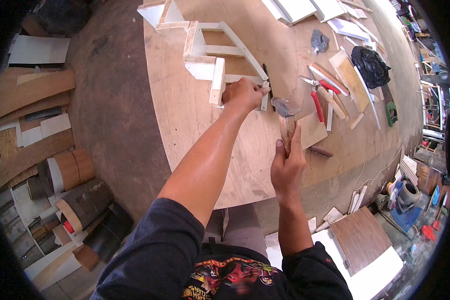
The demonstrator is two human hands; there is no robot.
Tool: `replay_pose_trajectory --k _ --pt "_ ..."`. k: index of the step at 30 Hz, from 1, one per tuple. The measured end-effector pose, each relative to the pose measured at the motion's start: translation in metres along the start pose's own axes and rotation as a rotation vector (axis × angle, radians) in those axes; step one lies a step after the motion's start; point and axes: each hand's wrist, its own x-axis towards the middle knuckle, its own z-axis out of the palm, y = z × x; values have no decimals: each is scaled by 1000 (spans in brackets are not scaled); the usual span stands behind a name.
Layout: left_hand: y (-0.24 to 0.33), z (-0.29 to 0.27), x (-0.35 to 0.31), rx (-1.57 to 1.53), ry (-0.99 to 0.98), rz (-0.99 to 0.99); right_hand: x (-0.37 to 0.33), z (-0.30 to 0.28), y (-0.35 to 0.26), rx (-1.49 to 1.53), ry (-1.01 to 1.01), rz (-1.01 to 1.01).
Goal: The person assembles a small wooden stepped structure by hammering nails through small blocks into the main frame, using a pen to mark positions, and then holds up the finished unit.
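We clamp the hammer (287,120) in our right hand (289,167). The stepped wooden frame (197,42) extends ahead of our left hand (242,95); whether that hand clamps it, we cannot tell. We should brace firmly, clear of blows.

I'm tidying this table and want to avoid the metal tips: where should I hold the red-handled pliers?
I'd take the pliers by the nearer red handle, from the person's side: it points that way, while the metal tips point left and away.
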Motion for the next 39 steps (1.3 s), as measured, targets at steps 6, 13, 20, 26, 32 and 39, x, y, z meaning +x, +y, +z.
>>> replay_pose_trajectory --k 6,13,20,26,32,39 --pt "5 -9 0 -15 -40 10 6 2 4 -7 -99 93" --pt "1 -2 0 -12 -19 5 0 6 4 -18 -104 88" --pt "-1 3 -2 -12 -15 12 -7 16 16 -105 -24 -12" --pt "3 -1 -2 -34 -13 25 -4 13 16 -45 -64 69" --pt "1 -2 1 18 -18 -14 12 -13 26 -251 -52 126" --pt "5 -2 2 80 -48 -39 51 -17 92 -586 111 135"
